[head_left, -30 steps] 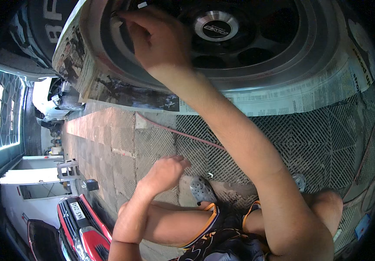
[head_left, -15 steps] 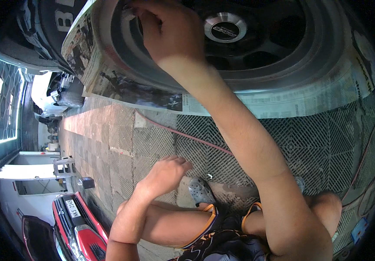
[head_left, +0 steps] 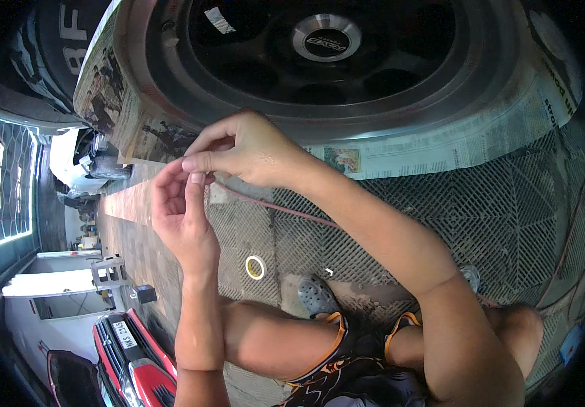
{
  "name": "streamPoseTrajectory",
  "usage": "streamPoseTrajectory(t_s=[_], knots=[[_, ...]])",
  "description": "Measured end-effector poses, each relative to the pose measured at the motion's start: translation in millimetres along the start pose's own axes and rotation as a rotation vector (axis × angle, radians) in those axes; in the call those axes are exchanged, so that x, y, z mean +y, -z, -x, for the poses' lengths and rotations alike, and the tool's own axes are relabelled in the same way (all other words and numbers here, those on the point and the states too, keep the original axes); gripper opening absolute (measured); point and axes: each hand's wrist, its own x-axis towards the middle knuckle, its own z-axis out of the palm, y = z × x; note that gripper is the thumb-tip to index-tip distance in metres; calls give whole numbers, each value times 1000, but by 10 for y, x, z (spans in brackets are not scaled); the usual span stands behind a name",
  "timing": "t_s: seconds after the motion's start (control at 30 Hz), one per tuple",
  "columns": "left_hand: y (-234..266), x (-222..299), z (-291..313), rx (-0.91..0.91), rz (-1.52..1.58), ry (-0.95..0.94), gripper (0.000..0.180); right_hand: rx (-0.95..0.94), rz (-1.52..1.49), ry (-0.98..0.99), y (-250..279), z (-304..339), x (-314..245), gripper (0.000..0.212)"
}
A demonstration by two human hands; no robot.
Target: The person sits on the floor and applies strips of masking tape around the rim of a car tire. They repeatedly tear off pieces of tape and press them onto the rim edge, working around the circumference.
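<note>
My left hand (head_left: pixel 187 220) and my right hand (head_left: pixel 255 152) meet at the fingertips in front of the wheel's lower left. Both are pinched there, thumbs against fingers, and what lies between them is too small to make out. Behind them is a dark multi-spoke wheel (head_left: pixel 326 103) with a silver-ringed centre cap (head_left: pixel 326 39). Newspaper sheets (head_left: pixel 435 156) fan out around its rim, covering the tyre. A pale, light-grey patch (head_left: pixel 220 20) shows at the wheel's upper left. Below my hands, a thin yellow and white ring (head_left: pixel 255 267), like a tape roll, appears against the floor.
Grey ribbed floor tiles (head_left: pixel 401 217) lie below, crossed by a reddish hose (head_left: pixel 279 205). My grey clog (head_left: pixel 316 296) is near the ring. A red vehicle front (head_left: pixel 146 373) stands lower left, with a white stool (head_left: pixel 108 270) beyond. Further hoses (head_left: pixel 563 271) lie at right.
My right hand has come down from the wheel's upper left. My left hand has risen to meet it. The ring now shows near where my left hand was, and the pale patch is uncovered.
</note>
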Motion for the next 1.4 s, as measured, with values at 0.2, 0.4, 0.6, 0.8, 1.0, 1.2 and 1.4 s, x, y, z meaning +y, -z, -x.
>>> streamPoseTrajectory(t_s=[0.2, 0.4, 0.6, 0.8, 1.0, 1.2, 1.4], knots=[[23, -39, -81, 23, -17, 17, 25, 70, 76, 85, 86, 20, -11, 24], [52, -33, -40, 50, -47, 29, 26, 114, 197, 116, -20, 34, 46, 21], [126, -7, -21, 49, -158, -5, 23, 142, 222, 123, -134, 45, 10, 18], [145, 15, 4, 50, -112, 41, 21, 50, 67, 107, -95, 14, 48, 21], [219, -19, -3, 24, -30, 64, 20, 32, 112, 31, -125, 26, -2, 23], [278, -13, 38, 61, 7, 121, 23, 4, 107, -10, -164, -29, 27, 29], [144, 57, -156, -1, 265, 191, 21, 250, -52, -79, -261, -41, -133, 33]])
